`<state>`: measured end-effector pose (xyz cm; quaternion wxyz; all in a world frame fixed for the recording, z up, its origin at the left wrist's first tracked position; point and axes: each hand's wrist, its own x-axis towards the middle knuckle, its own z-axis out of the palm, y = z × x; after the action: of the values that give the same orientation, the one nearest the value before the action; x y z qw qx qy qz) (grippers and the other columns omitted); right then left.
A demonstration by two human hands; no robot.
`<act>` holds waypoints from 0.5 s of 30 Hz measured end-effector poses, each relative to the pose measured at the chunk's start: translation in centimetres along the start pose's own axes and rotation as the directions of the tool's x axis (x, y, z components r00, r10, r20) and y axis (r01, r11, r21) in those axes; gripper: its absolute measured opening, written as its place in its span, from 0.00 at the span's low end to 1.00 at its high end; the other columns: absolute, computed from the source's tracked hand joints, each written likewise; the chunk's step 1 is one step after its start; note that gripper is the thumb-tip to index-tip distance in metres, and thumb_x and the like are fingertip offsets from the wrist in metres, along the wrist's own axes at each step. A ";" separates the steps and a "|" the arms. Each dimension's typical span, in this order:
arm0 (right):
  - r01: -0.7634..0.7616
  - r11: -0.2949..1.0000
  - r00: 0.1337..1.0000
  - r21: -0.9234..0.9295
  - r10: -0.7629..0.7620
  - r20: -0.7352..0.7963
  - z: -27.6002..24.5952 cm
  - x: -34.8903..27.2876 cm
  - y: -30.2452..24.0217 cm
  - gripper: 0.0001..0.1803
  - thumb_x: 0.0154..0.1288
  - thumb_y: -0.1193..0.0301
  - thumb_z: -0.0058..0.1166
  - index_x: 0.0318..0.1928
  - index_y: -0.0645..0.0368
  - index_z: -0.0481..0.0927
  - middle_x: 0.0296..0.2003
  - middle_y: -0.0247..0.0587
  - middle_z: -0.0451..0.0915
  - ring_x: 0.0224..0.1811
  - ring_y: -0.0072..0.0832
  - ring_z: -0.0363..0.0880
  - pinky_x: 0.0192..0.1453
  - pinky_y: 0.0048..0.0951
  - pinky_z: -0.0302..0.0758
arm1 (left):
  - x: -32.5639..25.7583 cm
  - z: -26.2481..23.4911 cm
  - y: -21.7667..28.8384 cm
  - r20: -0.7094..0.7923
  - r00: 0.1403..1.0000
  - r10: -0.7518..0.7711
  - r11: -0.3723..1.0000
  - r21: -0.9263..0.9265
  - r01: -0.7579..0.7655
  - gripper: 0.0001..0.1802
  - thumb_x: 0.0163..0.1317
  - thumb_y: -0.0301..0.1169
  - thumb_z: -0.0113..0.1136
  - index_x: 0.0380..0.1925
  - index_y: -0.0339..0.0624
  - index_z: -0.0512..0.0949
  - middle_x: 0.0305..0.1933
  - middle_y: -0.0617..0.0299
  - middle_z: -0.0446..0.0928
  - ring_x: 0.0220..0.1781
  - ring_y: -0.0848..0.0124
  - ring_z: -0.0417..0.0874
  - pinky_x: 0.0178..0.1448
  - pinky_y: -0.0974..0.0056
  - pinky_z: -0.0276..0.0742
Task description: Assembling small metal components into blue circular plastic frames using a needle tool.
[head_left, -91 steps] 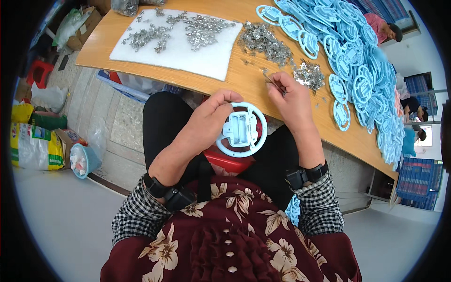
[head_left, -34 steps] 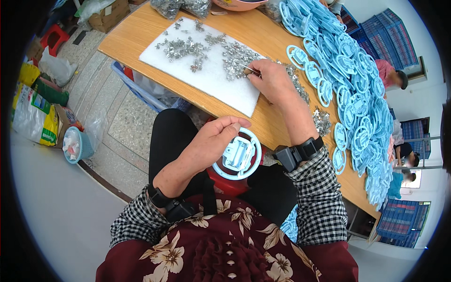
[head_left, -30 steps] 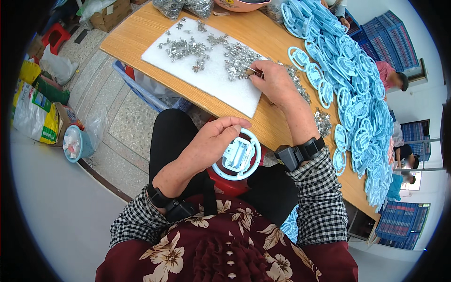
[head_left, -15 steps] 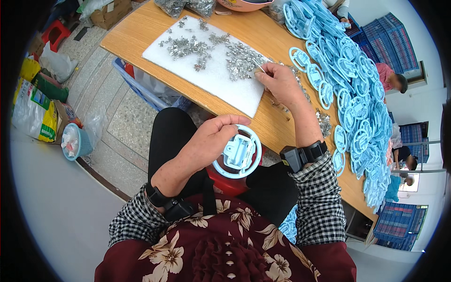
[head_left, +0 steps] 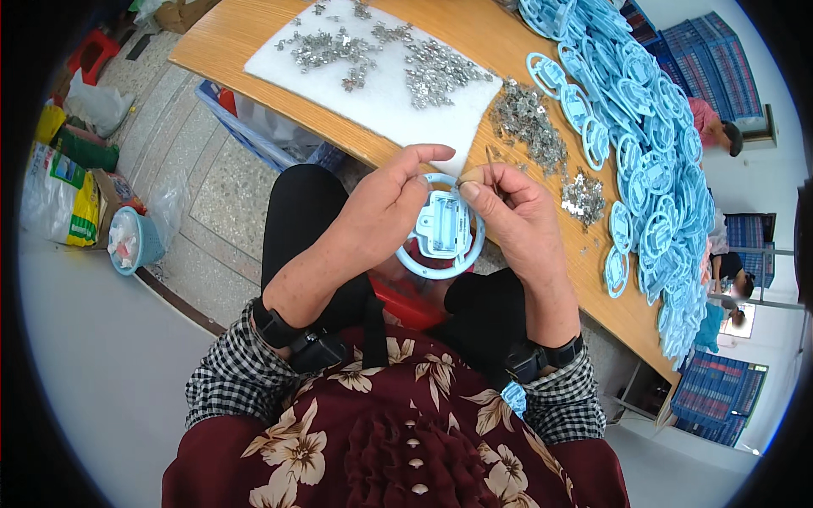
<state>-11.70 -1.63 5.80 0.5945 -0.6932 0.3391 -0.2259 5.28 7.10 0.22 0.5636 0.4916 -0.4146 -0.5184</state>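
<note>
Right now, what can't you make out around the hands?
In the head view:
Blue wheel-shaped part: some of its rim, behind the left hand.
Thin tool: one end, hidden by the right hand.
Whether that hand also pinches a metal piece: too small.
Metal pieces on the white pad: too small for exact shapes.
Blue pile: far end, cut off by the top edge.

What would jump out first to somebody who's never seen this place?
Probably the big heap of light blue wheel-shaped parts sprawling over the right side of the wooden table. Next, perhaps, the white pad toward the table's left end, scattered with small silvery metal pieces. Then, in the middle, the hands: the left hand gripping one light blue wheel, the right hand by its upper right rim.
</note>
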 end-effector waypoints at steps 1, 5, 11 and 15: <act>-0.003 1.000 1.000 0.001 0.003 -0.005 0.0 -0.2 0.4 0.10 0.71 0.68 0.60 0.39 0.64 0.81 0.25 0.26 0.75 0.29 0.13 0.71 0.33 0.20 0.69 | 0.2 0.2 -0.1 -0.006 1.000 0.023 0.998 0.054 -0.022 0.22 0.73 0.23 0.39 0.65 0.34 0.68 0.49 0.59 0.79 0.46 0.79 0.78 0.52 0.71 0.76; 0.041 0.996 0.994 -0.083 -0.050 -0.100 0.4 -0.7 1.6 0.07 0.69 0.71 0.62 0.39 0.64 0.81 0.25 0.25 0.76 0.27 0.13 0.71 0.30 0.21 0.70 | 0.6 0.9 0.8 0.015 1.000 -0.008 0.995 0.098 0.006 0.22 0.73 0.23 0.40 0.65 0.35 0.69 0.44 0.62 0.79 0.43 0.80 0.77 0.48 0.72 0.75; 0.194 0.917 0.951 -0.349 -0.263 -0.162 0.1 -1.0 3.0 0.06 0.66 0.74 0.64 0.40 0.63 0.82 0.25 0.31 0.78 0.26 0.17 0.74 0.31 0.24 0.72 | 1.1 1.6 -0.2 -0.011 0.998 -0.060 0.997 0.051 0.060 0.22 0.72 0.23 0.40 0.64 0.35 0.70 0.38 0.64 0.78 0.34 0.82 0.77 0.37 0.74 0.75; 0.237 0.825 0.920 -0.514 -0.360 -0.154 0.1 -1.1 4.0 0.07 0.65 0.74 0.64 0.41 0.62 0.82 0.27 0.38 0.80 0.27 0.23 0.78 0.32 0.26 0.74 | 1.3 2.0 -0.3 -0.030 0.996 -0.089 0.996 -0.010 0.088 0.22 0.72 0.24 0.39 0.63 0.35 0.70 0.33 0.65 0.77 0.27 0.81 0.77 0.29 0.74 0.76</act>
<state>-13.20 -0.98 1.96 0.3120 -0.8313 0.3418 -0.3078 3.38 5.60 0.20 0.5486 0.5148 -0.3814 -0.5372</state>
